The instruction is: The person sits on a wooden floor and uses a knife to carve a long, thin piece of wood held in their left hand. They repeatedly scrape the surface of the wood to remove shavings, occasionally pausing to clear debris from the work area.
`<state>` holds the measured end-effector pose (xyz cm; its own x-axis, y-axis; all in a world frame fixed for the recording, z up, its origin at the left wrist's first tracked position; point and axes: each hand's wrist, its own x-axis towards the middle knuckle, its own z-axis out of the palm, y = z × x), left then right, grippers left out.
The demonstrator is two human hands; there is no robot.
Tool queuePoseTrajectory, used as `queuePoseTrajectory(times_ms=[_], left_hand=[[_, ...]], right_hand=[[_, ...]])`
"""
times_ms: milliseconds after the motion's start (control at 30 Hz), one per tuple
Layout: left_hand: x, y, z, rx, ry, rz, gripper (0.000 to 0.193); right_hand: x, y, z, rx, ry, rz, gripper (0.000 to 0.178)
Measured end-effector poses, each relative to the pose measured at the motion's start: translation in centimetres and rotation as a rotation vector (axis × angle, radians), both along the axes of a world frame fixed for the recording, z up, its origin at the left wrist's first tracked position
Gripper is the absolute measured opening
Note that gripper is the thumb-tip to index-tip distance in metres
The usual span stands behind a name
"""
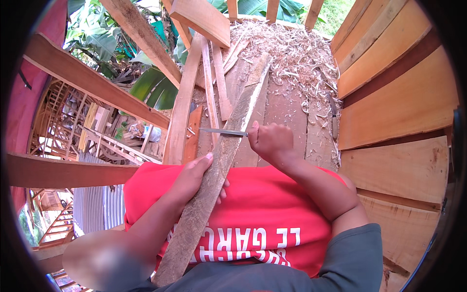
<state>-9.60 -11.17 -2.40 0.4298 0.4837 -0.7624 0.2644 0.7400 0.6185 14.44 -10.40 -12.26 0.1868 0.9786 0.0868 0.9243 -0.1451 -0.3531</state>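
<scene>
Wooden plank (pixel 217 168), one: slants from near left to far right over red cloth (pixel 272 209). Left hand (pixel 197 175): fingers wrap its middle. Right hand (pixel 272 140): fingers grasp knife (pixel 224 132), blade across plank. Shavings (pixel 301 53): far.

Floor (pixel 284 114): wooden and worn, with pale shavings (pixel 301 63) strewn across the far end.
Wall (pixel 396 100): broad-planked timber, at right.
Daylight: bright on green leaves (pixel 154 87) beyond wooden rails (pixel 97 86) at left.

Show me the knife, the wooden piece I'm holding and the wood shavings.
Knife (pixel 221 131): head view, on the blade.
Wooden piece (pixel 222 164): head view, mid-length on its face.
Wood shavings (pixel 296 53): head view, within the heap.
</scene>
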Motion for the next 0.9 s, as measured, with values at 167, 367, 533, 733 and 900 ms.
queuePoseTrajectory(times_ms=[167,367,533,733,900], left_hand=[[0.1,0.4,0.1,0.013,-0.012,0.04,0.044],[0.0,0.1,0.1,0.003,-0.056,0.055,0.043],[0.4,0.6,0.2,-0.002,-0.018,0.06,0.044],[0.0,0.1,-0.2,-0.02,-0.052,0.042,0.044],[0.3,0.1,-0.2,-0.008,-0.023,0.026,0.046]], right_hand=[[2.0,2.0,-2.5,0.183,-0.002,-0.03,0.056],[2.6,3.1,-2.5,0.259,0.06,0.069,0.056],[1.9,2.5,-1.4,0.077,0.125,0.014,0.055],[3.7,1.6,0.2,0.148,0.7,0.219,0.036],[4.2,1.8,-0.9,0.134,0.512,0.255,0.028]])
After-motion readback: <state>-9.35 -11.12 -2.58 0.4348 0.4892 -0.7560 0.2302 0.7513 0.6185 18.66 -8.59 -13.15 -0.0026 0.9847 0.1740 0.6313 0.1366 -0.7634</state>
